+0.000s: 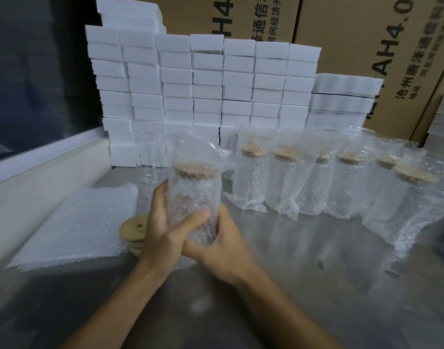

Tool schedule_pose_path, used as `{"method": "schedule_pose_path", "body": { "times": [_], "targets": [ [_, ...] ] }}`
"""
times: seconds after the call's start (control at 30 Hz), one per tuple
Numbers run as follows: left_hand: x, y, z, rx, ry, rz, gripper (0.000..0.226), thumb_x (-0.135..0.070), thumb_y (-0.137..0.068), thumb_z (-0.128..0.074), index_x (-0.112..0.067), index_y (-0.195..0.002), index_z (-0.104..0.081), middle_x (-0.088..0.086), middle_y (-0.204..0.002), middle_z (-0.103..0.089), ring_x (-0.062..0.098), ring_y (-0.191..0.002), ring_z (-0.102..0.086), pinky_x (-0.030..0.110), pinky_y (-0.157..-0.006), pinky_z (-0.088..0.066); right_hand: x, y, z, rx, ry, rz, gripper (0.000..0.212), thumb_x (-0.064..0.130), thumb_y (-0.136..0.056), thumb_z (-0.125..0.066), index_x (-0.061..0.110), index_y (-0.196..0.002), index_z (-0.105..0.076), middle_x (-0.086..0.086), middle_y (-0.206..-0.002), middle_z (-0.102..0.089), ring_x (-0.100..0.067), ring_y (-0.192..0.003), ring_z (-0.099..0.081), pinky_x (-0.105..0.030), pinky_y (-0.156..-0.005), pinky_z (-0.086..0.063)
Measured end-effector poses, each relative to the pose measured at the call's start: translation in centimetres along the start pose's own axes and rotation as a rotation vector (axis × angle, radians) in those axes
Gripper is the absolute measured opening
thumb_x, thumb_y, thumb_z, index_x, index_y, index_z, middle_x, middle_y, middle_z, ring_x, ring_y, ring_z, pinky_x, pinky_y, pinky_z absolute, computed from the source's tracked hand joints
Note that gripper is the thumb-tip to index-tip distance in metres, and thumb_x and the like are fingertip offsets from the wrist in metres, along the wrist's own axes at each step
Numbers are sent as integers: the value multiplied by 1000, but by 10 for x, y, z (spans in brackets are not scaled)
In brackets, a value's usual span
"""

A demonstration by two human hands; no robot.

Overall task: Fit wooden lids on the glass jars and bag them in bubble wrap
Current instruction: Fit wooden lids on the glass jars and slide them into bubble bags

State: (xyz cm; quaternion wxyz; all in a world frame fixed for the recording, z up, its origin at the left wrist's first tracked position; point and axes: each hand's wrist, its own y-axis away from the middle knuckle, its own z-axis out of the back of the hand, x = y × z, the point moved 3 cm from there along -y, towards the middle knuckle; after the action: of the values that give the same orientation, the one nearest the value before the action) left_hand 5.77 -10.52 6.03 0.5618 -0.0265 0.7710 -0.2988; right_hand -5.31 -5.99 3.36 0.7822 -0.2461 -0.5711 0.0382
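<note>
I am holding the bagged jar [194,197] upright in a two-handed grip, my left hand [163,230] wrapping its lower left side with the thumb across the front, my right hand [223,250] cupping its base from below. Its long axis is running straight up from my grip, wooden lid [194,170] topmost. The row of bagged jars [316,180] is standing on the desk [291,273] to the right and beyond, nearer my right hand, so I judge the set-down goes rightward.

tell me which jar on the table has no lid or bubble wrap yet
The bare glass jar standing at the back left, before the white foam blocks. The jars in the row to its right are all lidded and bagged.
</note>
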Motion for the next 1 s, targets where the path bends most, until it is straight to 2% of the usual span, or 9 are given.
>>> {"method": "schedule_pose_path", "body": {
  "times": [0.07,0.2,0.4,0.47,0.57,0.7,0.83,0.93,1.0],
  "targets": [
    [4,2,-4,62,-33,-6,67,-13,-69,-72,-21,-130,-47,-5,-108,-69,15,-100,-69,24,-78,-55,-3,0,3,-29,10,50,65,10,-72,-84,33,-126,-56,7,-116,-71,-12,-109,-70,-40,-92,-59],
    [7,1,-6,105,-52,-23,65,-15,-70,-75,-27,-128,-48,-7,-113,-68,13,-105,-67,24,-83,-55,-12,-1,13,-46,5,28,71,20,-67,-87,41,-126,-53,12,-119,-69,-9,-110,-69,-32,-90,-59],
    [17,1,-5,164,-117,39,70,-46,-65,-74,-37,-129,-47,-11,-119,-65,6,-110,-63,16,-82,-51,-23,-1,27,-68,60,-67,72,31,-66,-90,42,-124,-48,12,-118,-69,-8,-107,-69,-37,-91,-57],
    [21,1,-5,137,-196,73,69,-54,-62,-72,-47,-125,-45,-13,-118,-61,0,-108,-59,12,-79,-49,-28,0,40,-117,76,-107,71,35,-65,-90,43,-121,-47,17,-115,-70,-1,-103,-69,-26,-85,-56],
    [26,2,-5,136,-291,78,64,-45,-68,-71,-43,-127,-46,-9,-118,-60,1,-103,-59,8,-75,-45,-36,0,65,-239,147,-166,76,50,-58,-87,54,-118,-41,34,-109,-65,14,-98,-63,-11,-82,-49],
    [31,3,-6,157,-376,73,59,-43,-69,-68,-41,-124,-48,-11,-112,-61,3,-95,-61,10,-68,-45,-53,2,106,-440,214,-256,93,50,-56,-88,29,-132,-38,4,-123,-64,-18,-112,-64,-42,-101,-51],
    [35,2,-2,160,-427,67,55,-44,-69,-68,-47,-120,-47,-16,-110,-59,6,-90,-63,19,-68,-45,-62,10,141,-616,283,-270,91,50,-60,-89,32,-132,-37,11,-119,-61,-16,-109,-64,-38,-93,-52],
    [36,2,0,144,-461,50,54,-45,-70,-67,-48,-120,-47,-18,-108,-58,5,-86,-64,20,-67,-44,-67,16,167,-745,375,-313,95,43,-69,-90,25,-142,-33,-1,-132,-57,-26,-120,-58,-33,-94,-44],
    [36,1,1,138,-479,43,54,-45,-70,-67,-46,-121,-48,-18,-108,-57,4,-85,-64,21,-68,-44,-68,19,185,-846,440,-323,89,38,-70,-90,18,-140,-38,-9,-135,-57,-33,-122,-57,-41,-99,-47]
  ]
}}
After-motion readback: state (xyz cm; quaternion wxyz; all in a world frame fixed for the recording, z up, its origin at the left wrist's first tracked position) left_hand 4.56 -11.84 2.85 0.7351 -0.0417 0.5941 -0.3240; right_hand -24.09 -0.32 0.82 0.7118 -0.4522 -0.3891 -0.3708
